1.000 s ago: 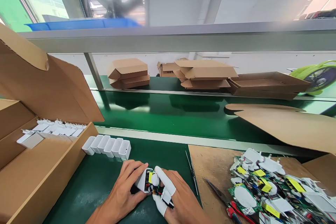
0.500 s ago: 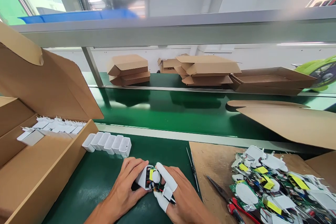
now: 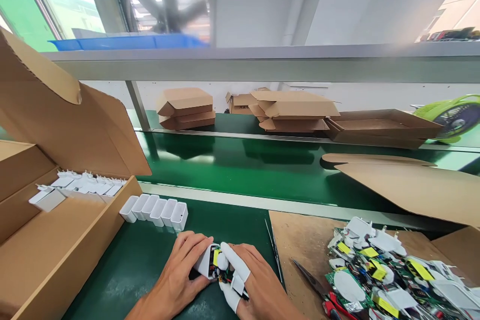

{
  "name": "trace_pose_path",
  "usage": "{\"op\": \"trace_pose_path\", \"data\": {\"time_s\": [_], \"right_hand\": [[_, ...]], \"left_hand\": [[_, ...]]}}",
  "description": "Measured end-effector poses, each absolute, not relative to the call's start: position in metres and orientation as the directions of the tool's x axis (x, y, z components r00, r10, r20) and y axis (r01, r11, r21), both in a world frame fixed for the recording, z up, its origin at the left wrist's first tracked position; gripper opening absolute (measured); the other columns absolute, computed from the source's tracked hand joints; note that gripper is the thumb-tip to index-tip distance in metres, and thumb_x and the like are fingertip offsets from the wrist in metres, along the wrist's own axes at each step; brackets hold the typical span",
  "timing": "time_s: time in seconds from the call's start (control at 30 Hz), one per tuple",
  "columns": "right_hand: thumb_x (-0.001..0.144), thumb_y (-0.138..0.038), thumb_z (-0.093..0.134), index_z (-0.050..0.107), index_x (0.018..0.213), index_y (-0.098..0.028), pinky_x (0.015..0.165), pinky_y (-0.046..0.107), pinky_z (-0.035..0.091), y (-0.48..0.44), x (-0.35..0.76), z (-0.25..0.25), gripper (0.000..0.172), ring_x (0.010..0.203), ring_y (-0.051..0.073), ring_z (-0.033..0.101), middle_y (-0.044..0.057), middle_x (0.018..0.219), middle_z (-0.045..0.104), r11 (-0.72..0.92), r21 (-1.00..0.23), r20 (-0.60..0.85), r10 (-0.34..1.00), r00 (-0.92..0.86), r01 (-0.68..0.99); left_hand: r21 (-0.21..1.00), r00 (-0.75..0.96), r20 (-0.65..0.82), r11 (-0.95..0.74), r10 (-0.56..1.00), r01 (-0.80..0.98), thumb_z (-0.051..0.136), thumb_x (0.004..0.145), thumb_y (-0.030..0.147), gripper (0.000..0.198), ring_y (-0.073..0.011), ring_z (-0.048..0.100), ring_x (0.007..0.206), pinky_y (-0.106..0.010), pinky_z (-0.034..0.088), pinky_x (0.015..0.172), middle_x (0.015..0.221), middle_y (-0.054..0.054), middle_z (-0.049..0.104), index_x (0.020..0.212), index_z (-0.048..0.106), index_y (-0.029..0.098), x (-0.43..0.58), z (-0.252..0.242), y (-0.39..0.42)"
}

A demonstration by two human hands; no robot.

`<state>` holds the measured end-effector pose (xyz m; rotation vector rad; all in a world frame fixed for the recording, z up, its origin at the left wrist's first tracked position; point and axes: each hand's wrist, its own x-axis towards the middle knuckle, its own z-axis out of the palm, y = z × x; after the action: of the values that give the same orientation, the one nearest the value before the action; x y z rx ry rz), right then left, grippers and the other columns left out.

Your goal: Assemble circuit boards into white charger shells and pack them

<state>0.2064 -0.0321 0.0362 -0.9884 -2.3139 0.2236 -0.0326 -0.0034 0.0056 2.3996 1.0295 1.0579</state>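
Near the bottom centre, a white housing (image 3: 203, 260) is held between the fingers and thumb of my left hand (image 3: 179, 270). A circuit board (image 3: 219, 261) with a yellow-wrapped part and a round white piece sticks out of its right side. My right hand (image 3: 258, 280), with white covers on some fingertips, is closed on the board's right end, where a small white piece (image 3: 238, 282) and black parts show. The two hands are close together over the green mat (image 3: 150, 252). Part of the board is hidden by the fingers.
Left, an open cardboard box (image 3: 86, 247) holds white housings; a row of white cups (image 3: 158, 210) stands beside it. Right, tweezers (image 3: 275, 250), red-handled pliers (image 3: 315, 280) and piled circuit boards (image 3: 378, 270) lie on cardboard. Behind are a green conveyor (image 3: 225, 165), cardboard boxes (image 3: 300, 105) and a green fan (image 3: 450, 117).
The view has tilted up slightly, so most of the scene sits lower. Both hands keep their hold on the housing and board, with little change between them.
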Motion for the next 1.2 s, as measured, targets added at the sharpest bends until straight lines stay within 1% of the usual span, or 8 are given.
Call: {"op": "trace_pose_path", "data": {"time_s": [0.33, 0.43, 0.57, 0.67, 0.73, 0.87, 1.0, 1.2], "right_hand": [[0.073, -0.004, 0.052, 0.058, 0.131, -0.013, 0.105, 0.051, 0.053, -0.032, 0.21, 0.035, 0.06, 0.124, 0.034, 0.06, 0.02, 0.14, 0.064, 0.689, -0.366, 0.399, 0.724, -0.563, 0.626], [0.077, -0.005, 0.056, 0.057, 0.138, -0.013, 0.109, 0.055, 0.051, -0.035, 0.208, 0.034, 0.062, 0.126, 0.036, 0.061, 0.022, 0.141, 0.064, 0.7, -0.372, 0.411, 0.713, -0.568, 0.61], [0.092, -0.031, 0.074, 0.036, 0.16, -0.019, 0.114, 0.048, 0.052, -0.037, 0.208, 0.036, 0.079, 0.135, 0.032, 0.059, 0.019, 0.151, 0.058, 0.587, -0.583, 0.414, 0.81, -0.416, 0.562], [0.106, -0.026, 0.053, 0.05, 0.151, -0.028, 0.116, 0.039, 0.051, -0.033, 0.212, 0.035, 0.045, 0.137, 0.023, 0.06, 0.012, 0.151, 0.059, 0.477, -0.719, 0.371, 0.878, -0.301, 0.505], [0.105, -0.018, 0.048, 0.061, 0.14, -0.028, 0.115, 0.036, 0.051, -0.029, 0.213, 0.032, 0.039, 0.133, 0.02, 0.063, 0.01, 0.145, 0.065, 0.489, -0.733, 0.382, 0.871, -0.307, 0.473], [0.099, -0.017, 0.059, 0.064, 0.139, -0.027, 0.115, 0.037, 0.051, -0.024, 0.209, 0.028, 0.042, 0.134, 0.023, 0.063, 0.012, 0.147, 0.063, 0.575, -0.679, 0.367, 0.805, -0.467, 0.457], [0.094, -0.01, 0.055, 0.057, 0.146, -0.026, 0.11, 0.04, 0.056, -0.026, 0.2, 0.023, 0.054, 0.13, 0.027, 0.065, 0.015, 0.143, 0.064, 0.696, -0.486, 0.393, 0.715, -0.578, 0.529], [0.092, -0.005, 0.048, 0.054, 0.145, -0.021, 0.107, 0.039, 0.058, -0.025, 0.195, 0.007, 0.056, 0.134, 0.028, 0.062, 0.019, 0.149, 0.057, 0.755, -0.349, 0.42, 0.656, -0.627, 0.555]], "left_hand": [[0.571, 0.501, 0.443, -0.665, 0.744, 0.482, 0.071, 0.095, 0.012, 0.071, -0.0299, 0.052, 0.126, -0.047, 0.052, 0.109, 0.14, -0.01, 0.061, 0.155, 0.04, 0.032, -0.034, 0.002, -0.006], [0.617, 0.518, 0.424, -0.656, 0.742, 0.434, 0.071, 0.097, 0.017, 0.07, -0.0298, 0.053, 0.129, -0.047, 0.051, 0.111, 0.141, -0.009, 0.061, 0.156, 0.038, 0.035, -0.034, 0.004, -0.005], [0.776, 0.564, 0.292, -0.536, 0.772, 0.332, 0.07, 0.099, 0.026, 0.068, -0.029, 0.056, 0.135, -0.047, 0.048, 0.117, 0.147, -0.008, 0.059, 0.157, 0.038, 0.038, -0.034, 0.003, -0.007], [0.89, 0.529, 0.186, -0.37, 0.828, 0.266, 0.065, 0.099, 0.024, 0.064, -0.0281, 0.058, 0.138, -0.046, 0.048, 0.118, 0.153, -0.008, 0.057, 0.156, 0.039, 0.037, -0.032, -0.001, -0.008], [0.947, 0.457, 0.164, -0.269, 0.874, 0.175, 0.068, 0.097, 0.029, 0.065, -0.0285, 0.058, 0.14, -0.045, 0.046, 0.12, 0.155, -0.01, 0.056, 0.155, 0.041, 0.033, -0.03, -0.003, -0.008], [0.994, 0.341, 0.096, -0.11, 0.935, 0.021, 0.066, 0.099, 0.049, 0.057, -0.0287, 0.064, 0.133, -0.043, 0.051, 0.115, 0.145, -0.013, 0.065, 0.149, 0.049, 0.026, -0.024, -0.002, -0.005], [0.989, 0.33, 0.09, -0.122, 0.94, 0.079, 0.053, 0.105, 0.055, 0.05, -0.0295, 0.07, 0.124, -0.048, 0.056, 0.109, 0.138, -0.014, 0.072, 0.146, 0.054, 0.025, -0.024, 0.003, -0.006], [0.941, 0.495, 0.229, -0.321, 0.838, 0.108, 0.044, 0.109, 0.052, 0.07, -0.0286, 0.035, 0.158, -0.059, 0.03, 0.128, 0.172, -0.007, 0.036, 0.169, 0.013, 0.037, -0.036, 0.015, -0.014]]}}
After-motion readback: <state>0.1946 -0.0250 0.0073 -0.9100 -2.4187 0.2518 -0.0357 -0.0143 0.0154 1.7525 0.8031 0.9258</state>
